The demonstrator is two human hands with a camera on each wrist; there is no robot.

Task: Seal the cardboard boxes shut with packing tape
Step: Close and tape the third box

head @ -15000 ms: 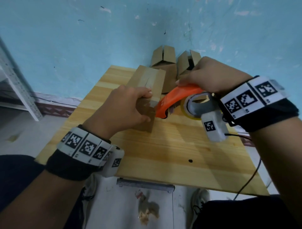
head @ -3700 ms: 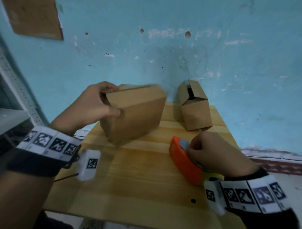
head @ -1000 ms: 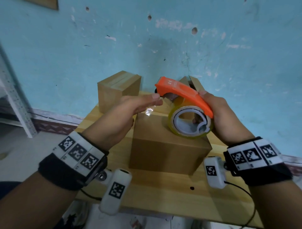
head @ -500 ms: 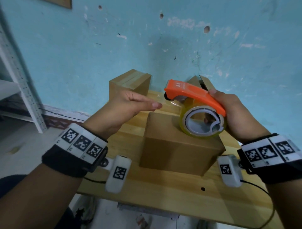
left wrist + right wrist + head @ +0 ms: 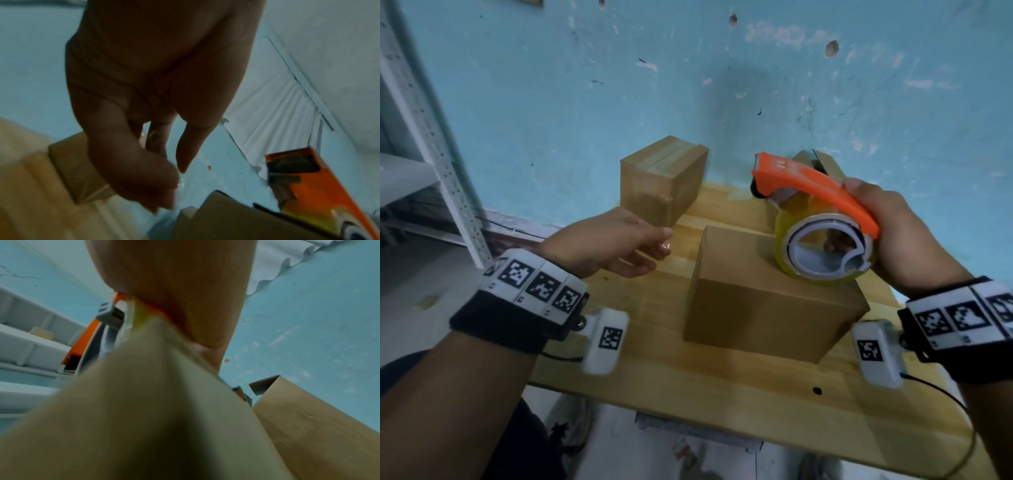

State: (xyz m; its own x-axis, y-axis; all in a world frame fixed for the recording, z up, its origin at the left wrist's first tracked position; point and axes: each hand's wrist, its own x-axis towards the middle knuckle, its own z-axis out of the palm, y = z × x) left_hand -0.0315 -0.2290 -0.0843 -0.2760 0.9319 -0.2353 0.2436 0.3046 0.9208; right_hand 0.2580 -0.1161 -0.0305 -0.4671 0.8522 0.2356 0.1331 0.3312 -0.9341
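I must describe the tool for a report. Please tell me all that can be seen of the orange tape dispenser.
The tape dispenser has a curved orange plastic handle, a grey hub and a roll of clear yellowish tape. A dark roller and cutter sit at its front end, which points toward the blue wall. The right hand grips it, thumb on the handle and fingers through the hub. The roll sits over the top of the near cardboard box; whether they touch is unclear. The left hand is apart from it.

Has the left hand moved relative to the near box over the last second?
Yes. The left hand has drawn away leftward from above the near box, now hovering over the table.
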